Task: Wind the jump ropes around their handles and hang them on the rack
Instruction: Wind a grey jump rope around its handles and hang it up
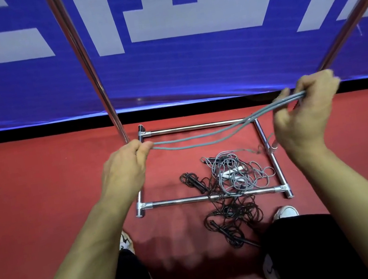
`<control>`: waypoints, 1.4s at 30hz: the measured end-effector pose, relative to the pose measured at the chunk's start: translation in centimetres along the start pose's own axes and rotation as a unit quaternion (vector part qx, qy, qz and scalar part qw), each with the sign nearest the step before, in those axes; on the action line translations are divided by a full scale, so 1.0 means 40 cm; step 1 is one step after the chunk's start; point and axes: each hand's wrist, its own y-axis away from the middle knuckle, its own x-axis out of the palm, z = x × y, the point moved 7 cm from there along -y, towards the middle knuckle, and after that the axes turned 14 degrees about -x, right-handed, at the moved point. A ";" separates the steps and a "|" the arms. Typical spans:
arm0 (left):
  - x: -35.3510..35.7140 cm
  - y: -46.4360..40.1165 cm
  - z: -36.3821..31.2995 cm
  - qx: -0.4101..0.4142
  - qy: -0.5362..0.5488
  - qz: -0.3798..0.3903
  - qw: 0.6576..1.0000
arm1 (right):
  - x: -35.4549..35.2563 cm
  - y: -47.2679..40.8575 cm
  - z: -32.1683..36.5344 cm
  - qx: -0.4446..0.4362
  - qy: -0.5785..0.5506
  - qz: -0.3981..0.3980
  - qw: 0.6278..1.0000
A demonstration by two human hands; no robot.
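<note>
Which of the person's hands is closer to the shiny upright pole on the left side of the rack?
Left. The left hand sits right beside the foot of the pole, holding the grey rope. The right hand is far across, holding the rope's other end.

A gray-green jump rope (202, 137) is hanging stretched above the rack's base (195, 127), while gray ropes (235, 174) and black ropes (229, 214) are lying tangled across its front bar.

Two hands (123, 164); one rack (190, 128) (chrome)

I note tangled ropes (230, 185) filling the rack base (190, 127) at right; its left half lies bare. Two uprights (91, 69) flank the approach.
</note>
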 end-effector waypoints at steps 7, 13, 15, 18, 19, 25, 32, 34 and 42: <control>0.063 0.070 -0.077 -0.049 0.377 0.254 0.890 | 0.187 0.359 -0.079 0.084 0.004 0.788 0.610; 0.083 0.122 -0.168 -0.020 0.438 0.341 0.832 | 0.216 0.303 0.168 0.171 -0.366 0.650 0.643; 0.083 0.132 -0.184 -0.012 0.472 0.356 0.806 | 0.237 0.300 0.219 0.179 -0.420 0.582 0.673; 0.086 0.140 -0.188 -0.025 0.516 0.367 0.774 | 0.243 0.292 0.230 0.243 -0.450 0.505 0.696; 0.086 0.139 -0.184 -0.028 0.522 0.373 0.766 | 0.238 0.276 0.220 0.264 -0.455 0.476 0.704; 0.094 0.113 -0.112 0.071 0.118 0.309 0.941 | 0.199 0.186 0.083 -0.067 -0.032 0.463 0.883; 0.080 0.035 -0.018 -0.049 0.003 0.108 0.993 | 0.196 0.277 0.231 -0.037 -0.289 0.577 0.763; 0.089 0.028 -0.005 -0.094 0.086 0.114 0.985 | 0.194 0.342 0.286 0.042 -0.350 0.641 0.681; 0.138 0.120 -0.123 -0.274 0.570 0.221 0.742 | 0.217 0.446 0.403 0.542 -0.587 0.402 0.447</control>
